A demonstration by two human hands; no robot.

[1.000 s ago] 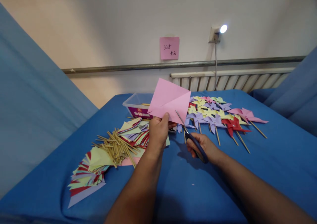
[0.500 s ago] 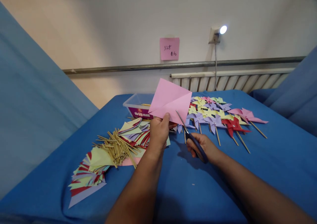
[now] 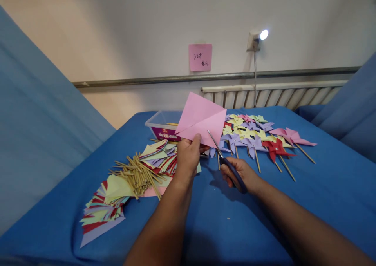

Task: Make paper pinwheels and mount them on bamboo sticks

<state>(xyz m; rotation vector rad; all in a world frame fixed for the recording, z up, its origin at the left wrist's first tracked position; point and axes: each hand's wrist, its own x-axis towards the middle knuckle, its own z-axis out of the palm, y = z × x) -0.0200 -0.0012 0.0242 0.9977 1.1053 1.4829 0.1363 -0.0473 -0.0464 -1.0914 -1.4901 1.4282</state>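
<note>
Between thumb and fingers, my left hand (image 3: 188, 156) pinches the lower corner of a pink paper square (image 3: 202, 117), held up above the table. The square has creases and a slit running in from its left corner. My right hand (image 3: 237, 172) is closed round the dark handles of a pair of scissors (image 3: 233, 176). The scissors' blades lie across the lower right part of the paper, pointing up and left. Whether the blades are fully closed is hard to make out.
Finished pinwheels (image 3: 252, 140) on sticks lie at the back right. A clear plastic box (image 3: 166, 131) stands behind my left hand. Bundled wooden sticks (image 3: 139, 176) and fanned colored paper sheets (image 3: 102, 207) lie at left on the blue cloth (image 3: 249, 230). A radiator (image 3: 273, 95) is behind.
Both hands, the pink paper and the scissors keep nearly the same pose. The whole view has shifted very slightly.
</note>
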